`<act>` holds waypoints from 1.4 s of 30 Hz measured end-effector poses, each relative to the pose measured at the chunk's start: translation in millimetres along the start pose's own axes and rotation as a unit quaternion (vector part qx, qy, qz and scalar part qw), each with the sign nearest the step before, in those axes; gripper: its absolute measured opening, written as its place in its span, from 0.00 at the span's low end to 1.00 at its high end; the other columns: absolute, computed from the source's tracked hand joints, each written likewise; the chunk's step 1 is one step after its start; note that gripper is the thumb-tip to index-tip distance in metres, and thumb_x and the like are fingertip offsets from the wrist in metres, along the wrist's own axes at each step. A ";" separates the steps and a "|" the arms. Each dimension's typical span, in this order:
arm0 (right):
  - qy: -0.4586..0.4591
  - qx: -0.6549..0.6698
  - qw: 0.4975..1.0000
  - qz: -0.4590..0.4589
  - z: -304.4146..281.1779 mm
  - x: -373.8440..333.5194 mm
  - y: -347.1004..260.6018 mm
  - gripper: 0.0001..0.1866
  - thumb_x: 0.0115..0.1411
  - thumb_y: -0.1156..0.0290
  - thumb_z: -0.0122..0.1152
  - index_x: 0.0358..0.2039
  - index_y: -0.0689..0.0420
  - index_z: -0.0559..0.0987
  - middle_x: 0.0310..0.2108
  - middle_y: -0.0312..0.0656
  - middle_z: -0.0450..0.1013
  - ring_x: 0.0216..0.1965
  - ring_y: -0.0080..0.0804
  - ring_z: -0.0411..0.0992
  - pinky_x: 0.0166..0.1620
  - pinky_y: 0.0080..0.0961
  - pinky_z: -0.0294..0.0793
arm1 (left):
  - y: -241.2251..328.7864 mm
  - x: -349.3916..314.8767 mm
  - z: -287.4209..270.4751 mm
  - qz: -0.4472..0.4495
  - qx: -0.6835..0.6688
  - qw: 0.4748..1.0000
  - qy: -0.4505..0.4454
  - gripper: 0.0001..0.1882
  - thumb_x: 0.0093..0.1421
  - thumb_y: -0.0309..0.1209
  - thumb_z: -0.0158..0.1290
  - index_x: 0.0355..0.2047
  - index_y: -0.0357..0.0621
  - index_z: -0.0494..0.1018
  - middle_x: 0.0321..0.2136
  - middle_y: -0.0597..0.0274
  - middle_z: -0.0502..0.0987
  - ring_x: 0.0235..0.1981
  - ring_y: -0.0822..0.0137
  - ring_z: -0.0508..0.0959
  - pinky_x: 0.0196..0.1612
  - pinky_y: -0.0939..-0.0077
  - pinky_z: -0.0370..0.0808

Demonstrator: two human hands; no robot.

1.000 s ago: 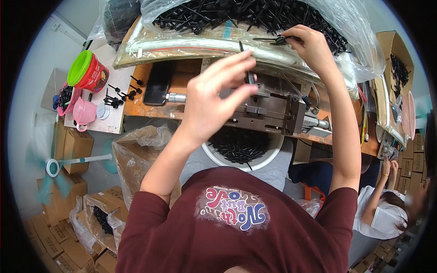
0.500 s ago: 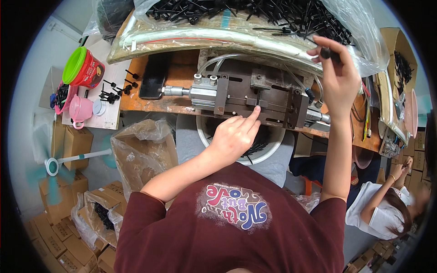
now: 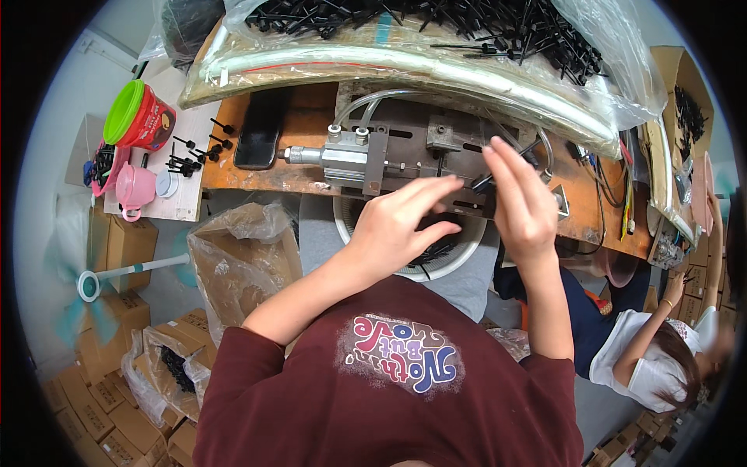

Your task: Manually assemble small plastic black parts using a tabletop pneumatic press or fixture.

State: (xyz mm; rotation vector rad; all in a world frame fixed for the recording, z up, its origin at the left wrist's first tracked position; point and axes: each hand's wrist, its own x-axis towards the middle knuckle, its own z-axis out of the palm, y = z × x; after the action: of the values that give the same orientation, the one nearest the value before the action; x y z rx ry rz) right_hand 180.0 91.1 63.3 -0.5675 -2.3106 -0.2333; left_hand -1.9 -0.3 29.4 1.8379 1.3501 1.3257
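In my right hand (image 3: 525,206) is a black plastic part (image 3: 482,184) with a thick round head, pinched by the fingertips. A thin dark stem seems to run on behind the fingers. My left hand (image 3: 401,226) hovers at the front edge of a clamping fixture (image 3: 405,148), thumb and fingers apart, holding nothing I can see. The fixture has a dark steel bed with a silver air cylinder (image 3: 345,165) at its left. My right hand covers most of its right end. Below my hands, a white basket (image 3: 342,226) with black parts sits on my lap.
A plastic-lined tray (image 3: 311,66) heaped with black stemmed parts (image 3: 537,39) spans the back. Left on the bench lie a phone (image 3: 258,132), loose black parts (image 3: 187,165), a red tub (image 3: 152,117) and a pink cup (image 3: 135,189). Another person (image 3: 638,362) sits at right.
My right hand has come down and left from the tray's edge to the fixture with the black part. My left hand has drawn its pointing finger back from the fixture's middle and spread its thumb.
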 end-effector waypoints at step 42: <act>-0.117 0.093 0.977 0.151 17.9 -48.6 -59.7 0.12 0.50 0.79 0.66 0.37 0.64 0.78 0.53 0.50 0.75 0.38 0.40 0.79 0.41 0.31 0.79 | -25.7 163.1 -38.7 0.214 0.316 0.917 0.115 0.04 0.58 0.26 0.52 0.30 0.39 0.76 0.24 0.51 0.77 0.31 0.50 0.80 0.35 0.59 0.77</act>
State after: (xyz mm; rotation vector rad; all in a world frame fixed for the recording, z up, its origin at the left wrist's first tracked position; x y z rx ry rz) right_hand 172.0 27.9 16.4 -0.8761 -2.3958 0.2030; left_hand -42.2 152.5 90.7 2.5956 1.7101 1.4610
